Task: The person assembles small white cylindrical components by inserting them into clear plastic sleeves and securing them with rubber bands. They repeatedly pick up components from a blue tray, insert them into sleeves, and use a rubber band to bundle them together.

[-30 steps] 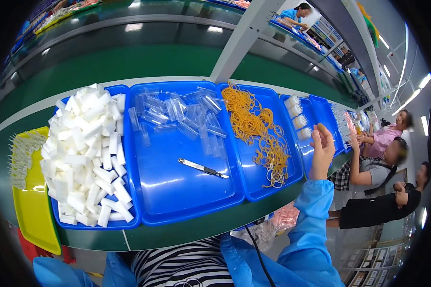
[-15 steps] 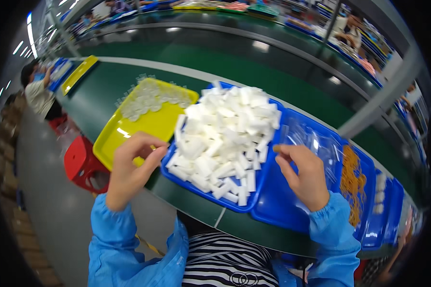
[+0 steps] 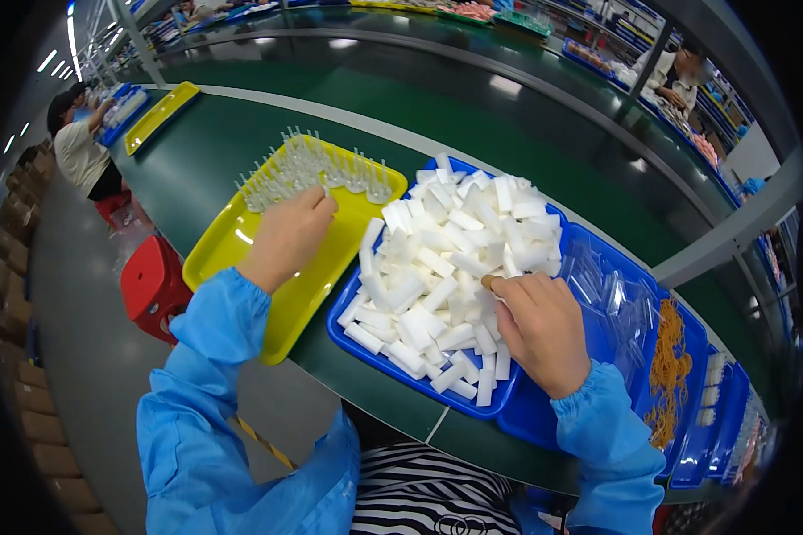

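My left hand [image 3: 292, 234] reaches over the yellow tray [image 3: 281, 334], its fingers drawn together at a group of clear plastic pieces [image 3: 281, 174] with round bases and thin upright stems. Its fingertips are partly hidden, so what they hold does not show. At the right side of a heap of white foam blocks [image 3: 446, 236], my right hand [image 3: 542, 325] has thumb and index finger apart, close against the blocks. A small tan cover [image 3: 488, 282] sits on that index fingertip. The heap fills most of a blue tray [image 3: 348, 332].
Right of the foam stand a blue tray with clear plastic sleeves [image 3: 620, 299], another with orange rubber bands [image 3: 667, 374], and trays of small white parts [image 3: 712, 383]. A red stool [image 3: 152, 285] is at left. A grey post [image 3: 723, 241] rises behind the trays. Other people work farther off.
My left hand has moved up and forward from the near edge of the yellow tray to the clear pieces. My right hand has moved left onto the edge of the foam heap. The view has shifted slightly.
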The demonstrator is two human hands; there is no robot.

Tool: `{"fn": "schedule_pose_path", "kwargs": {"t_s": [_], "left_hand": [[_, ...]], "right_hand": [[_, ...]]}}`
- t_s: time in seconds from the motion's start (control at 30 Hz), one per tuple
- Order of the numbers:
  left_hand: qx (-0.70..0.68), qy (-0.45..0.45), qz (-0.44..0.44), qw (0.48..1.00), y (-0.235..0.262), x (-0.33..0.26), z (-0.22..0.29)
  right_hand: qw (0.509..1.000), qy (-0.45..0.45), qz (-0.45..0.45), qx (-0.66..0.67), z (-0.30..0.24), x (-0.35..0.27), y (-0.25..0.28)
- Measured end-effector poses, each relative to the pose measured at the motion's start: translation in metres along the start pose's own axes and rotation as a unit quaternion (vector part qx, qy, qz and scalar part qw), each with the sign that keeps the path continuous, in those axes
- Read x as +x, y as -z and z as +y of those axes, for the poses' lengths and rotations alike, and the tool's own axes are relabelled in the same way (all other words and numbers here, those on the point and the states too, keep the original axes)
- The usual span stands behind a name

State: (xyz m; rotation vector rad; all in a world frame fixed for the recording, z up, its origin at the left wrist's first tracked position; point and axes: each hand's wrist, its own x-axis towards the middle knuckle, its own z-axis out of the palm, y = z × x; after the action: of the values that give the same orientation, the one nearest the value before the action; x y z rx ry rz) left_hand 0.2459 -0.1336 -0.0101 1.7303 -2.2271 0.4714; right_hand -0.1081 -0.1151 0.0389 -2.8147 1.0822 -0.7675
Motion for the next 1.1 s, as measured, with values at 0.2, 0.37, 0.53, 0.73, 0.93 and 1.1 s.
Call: {"fn": "schedule_pose_path", "kwargs": {"t_s": [0.2, 0.37, 0.53, 0.73, 0.93, 1.1], "left_hand": [[0.147, -0.026, -0.024, 0.988, -0.024, 0.022, -0.019], [0.174, -0.033, -0.044, 0.983, -0.022, 0.021, -0.015], [0.024, 0.019, -0.004, 1.0, 0.008, 0.003, 0.003], [-0.119, 0.074, -0.048, 0.989, 0.018, -0.003, -0.004], [-0.189, 0.077, 0.106, 0.973, 0.069, -0.014, 0.049], [-0.401, -0.035, 0.074, 0.912, 0.092, -0.045, 0.158]], "right_hand": [[0.996, -0.039, 0.035, 0.065, -0.007, 0.0, -0.001], [0.999, -0.028, -0.006, 0.023, -0.001, 0.001, -0.013], [0.995, -0.064, -0.023, 0.07, 0.002, -0.003, -0.017], [0.988, -0.1, -0.003, 0.116, -0.003, -0.005, -0.013], [0.937, -0.211, -0.008, 0.277, -0.001, -0.026, 0.023], [0.734, -0.372, 0.008, 0.569, -0.022, -0.045, 0.046]]}}
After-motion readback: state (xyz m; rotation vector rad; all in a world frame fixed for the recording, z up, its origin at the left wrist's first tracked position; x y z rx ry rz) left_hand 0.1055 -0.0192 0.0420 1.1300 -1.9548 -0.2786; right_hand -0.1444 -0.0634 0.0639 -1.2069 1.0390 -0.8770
